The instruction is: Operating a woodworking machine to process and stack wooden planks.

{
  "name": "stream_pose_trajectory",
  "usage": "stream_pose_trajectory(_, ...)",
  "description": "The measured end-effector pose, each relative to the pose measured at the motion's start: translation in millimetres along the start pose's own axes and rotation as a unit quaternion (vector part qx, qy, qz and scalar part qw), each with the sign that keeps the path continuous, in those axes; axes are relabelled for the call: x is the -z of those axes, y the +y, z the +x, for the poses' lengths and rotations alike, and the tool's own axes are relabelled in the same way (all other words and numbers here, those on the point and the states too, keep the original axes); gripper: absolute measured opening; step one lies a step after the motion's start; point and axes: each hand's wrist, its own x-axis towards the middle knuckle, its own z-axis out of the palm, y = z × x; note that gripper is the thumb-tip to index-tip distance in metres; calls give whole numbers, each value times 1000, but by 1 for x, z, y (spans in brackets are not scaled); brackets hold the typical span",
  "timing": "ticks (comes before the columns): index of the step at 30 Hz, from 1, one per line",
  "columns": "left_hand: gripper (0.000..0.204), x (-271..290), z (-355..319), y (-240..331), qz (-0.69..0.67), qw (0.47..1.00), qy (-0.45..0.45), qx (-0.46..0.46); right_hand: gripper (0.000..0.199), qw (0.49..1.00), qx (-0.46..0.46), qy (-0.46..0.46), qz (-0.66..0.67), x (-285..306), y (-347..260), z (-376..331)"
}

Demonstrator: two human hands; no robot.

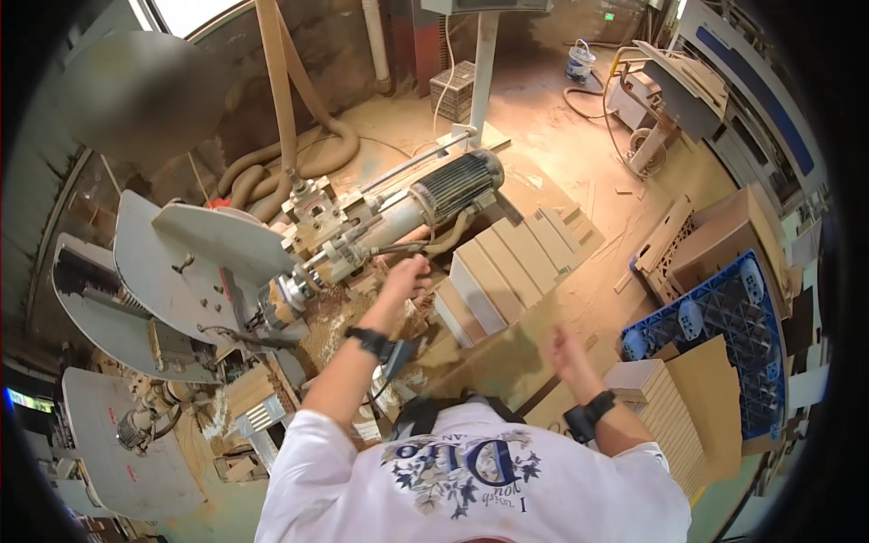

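- Standing with both forearms reached forward, the person (pixel 480 480) wears a white printed shirt and a dark band on each wrist; the hands are well apart, with the stack of boards lying between and beyond them.
- Left hand (pixel 410 277): fingers bent inward, close to the near left end of the stack and below the motor; whether the fingers pinch anything, or touch the boards, cannot be told from here.
- Right hand (pixel 568 355): partly spread, fingers loosely bent, nothing visible in the grasp; it is to the right of the stack's near end and apart from it.
- Stack of boards (pixel 516 269): pale brown pieces ranged side by side in a slanting block, dark stripes on some edges, directly ahead of the person.
- Motor (pixel 457 187): ribbed, dark grey and cylindrical, mounted aslant on a dusty machine (pixel 312 217) just beyond the left hand.
- Grey plates (pixel 176 262): broad and rounded, at the left of the machine; a thick tan hose (pixel 333 158) coils behind it.
- Second stack (pixel 656 412): layered boards beside the right forearm, with a brown cardboard sheet (pixel 720 394) next to it and a blue plastic pallet (pixel 690 319) beyond.
- Background: a bucket (pixel 580 61) and a slatted crate (pixel 453 89) on the dusty floor (pixel 525 118).
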Motion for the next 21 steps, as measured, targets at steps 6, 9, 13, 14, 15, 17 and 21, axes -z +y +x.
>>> stream_pose_trajectory(6, 70, -43, 90, -61, 74, 988, -26, 132, 26, 960, -47, -253, 107, 40, 104, 97)
stream_pose_trajectory(9, 76, -37, 104, -75, 118, 980, -78, 142, 37, 998, 9, -56, 13, -7, 115, 77)
stream_pose_trajectory(13, 69, -35, 113, -72, 127, 974, -121, 140, 44, 996, 71, -54, 3, -21, 117, 74)
stream_pose_trajectory(14, 69, -34, 111, -74, 125, 974, -121, 143, 44, 996, 68, -52, 1, -21, 120, 74)
stream_pose_trajectory(15, 67, -36, 108, -74, 123, 976, -116, 133, 43, 997, 61, -35, 28, -21, 120, 76)
stream_pose_trajectory(17, 65, -37, 104, -72, 120, 979, -112, 124, 43, 997, 53, -18, 53, -19, 121, 79)
stream_pose_trajectory(21, 62, -22, 88, -77, 89, 979, -108, 146, 43, 998, 42, -8, 43, -31, 116, 57)
